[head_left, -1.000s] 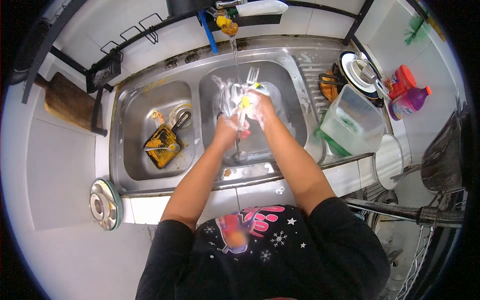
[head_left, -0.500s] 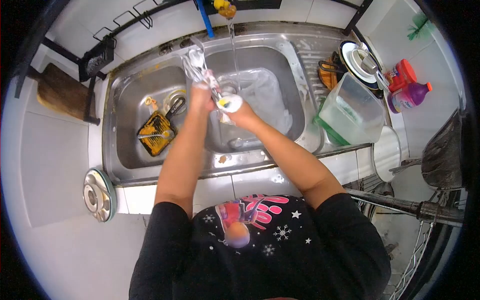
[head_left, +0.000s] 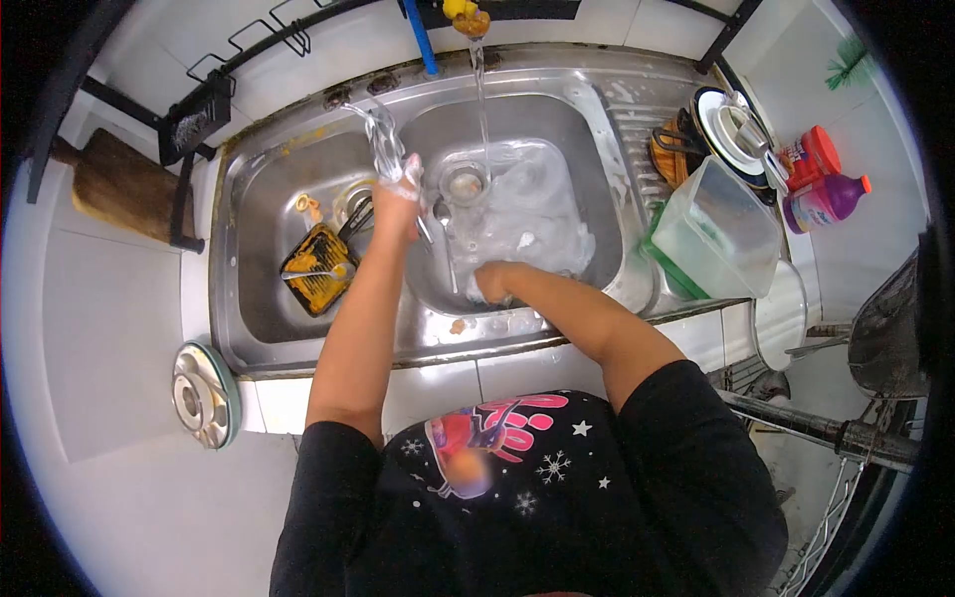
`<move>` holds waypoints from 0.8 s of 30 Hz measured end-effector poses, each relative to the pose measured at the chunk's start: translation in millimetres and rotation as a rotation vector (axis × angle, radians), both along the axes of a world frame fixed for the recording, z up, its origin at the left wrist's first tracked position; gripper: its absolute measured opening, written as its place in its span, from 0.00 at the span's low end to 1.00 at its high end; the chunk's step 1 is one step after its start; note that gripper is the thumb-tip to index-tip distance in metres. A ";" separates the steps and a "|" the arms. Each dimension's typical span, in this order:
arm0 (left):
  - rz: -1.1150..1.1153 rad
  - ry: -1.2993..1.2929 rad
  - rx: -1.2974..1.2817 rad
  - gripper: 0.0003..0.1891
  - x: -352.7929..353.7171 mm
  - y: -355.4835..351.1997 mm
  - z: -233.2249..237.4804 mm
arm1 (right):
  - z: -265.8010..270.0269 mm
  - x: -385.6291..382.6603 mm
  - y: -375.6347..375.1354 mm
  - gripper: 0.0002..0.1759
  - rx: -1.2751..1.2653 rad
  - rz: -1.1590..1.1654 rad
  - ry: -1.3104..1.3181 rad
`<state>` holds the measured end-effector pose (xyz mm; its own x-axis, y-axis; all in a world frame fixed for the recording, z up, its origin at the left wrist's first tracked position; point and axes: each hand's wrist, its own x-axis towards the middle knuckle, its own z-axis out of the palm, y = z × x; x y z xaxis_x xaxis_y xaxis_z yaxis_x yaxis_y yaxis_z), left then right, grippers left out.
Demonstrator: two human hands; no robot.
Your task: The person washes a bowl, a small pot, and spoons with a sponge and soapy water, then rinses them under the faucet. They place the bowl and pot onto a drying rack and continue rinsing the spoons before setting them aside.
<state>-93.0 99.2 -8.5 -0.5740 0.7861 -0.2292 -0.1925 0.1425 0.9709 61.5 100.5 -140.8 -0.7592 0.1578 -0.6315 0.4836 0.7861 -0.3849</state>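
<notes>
While the tap (head_left: 466,15) runs, hands work at a steel double sink (head_left: 269,348) set in white tiles.
Left hand (head_left: 400,202) clutches soapy cutlery (head_left: 383,139) over the divider; right hand (head_left: 490,282), grip unclear, lies nearer in the foamy right basin.

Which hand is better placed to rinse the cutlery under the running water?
Left. The left hand grips the cutlery, raised near the water stream; the right hand is low in the soapy basin.

We see a white tiled counter (head_left: 109,328) around a steel double sink (head_left: 279,354), a wooden board (head_left: 114,189) upper left, a wire rack (head_left: 831,522) lower right.
</notes>
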 end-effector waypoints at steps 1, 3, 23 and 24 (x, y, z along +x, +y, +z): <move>0.004 0.066 0.007 0.14 4.8 -4.9 8.3 | 6.2 -0.3 3.2 0.15 -0.002 0.020 -0.044; -0.050 0.056 -0.017 0.14 -2.2 -6.1 1.2 | 13.8 5.4 6.0 0.15 -0.036 0.004 0.009; -0.218 0.283 0.111 0.08 83.5 -13.9 -33.0 | 80.8 -17.5 84.6 0.11 0.038 -1.554 1.407; -0.227 0.231 0.097 0.07 86.5 -16.8 -24.6 | 79.0 -17.8 84.9 0.11 0.054 -1.565 1.397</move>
<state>-6.5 82.5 -33.2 -0.4100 0.9115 -0.0310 0.0603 0.0610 0.9963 43.7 185.5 -61.8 0.1421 0.9808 0.1338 0.0735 0.1243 -0.9895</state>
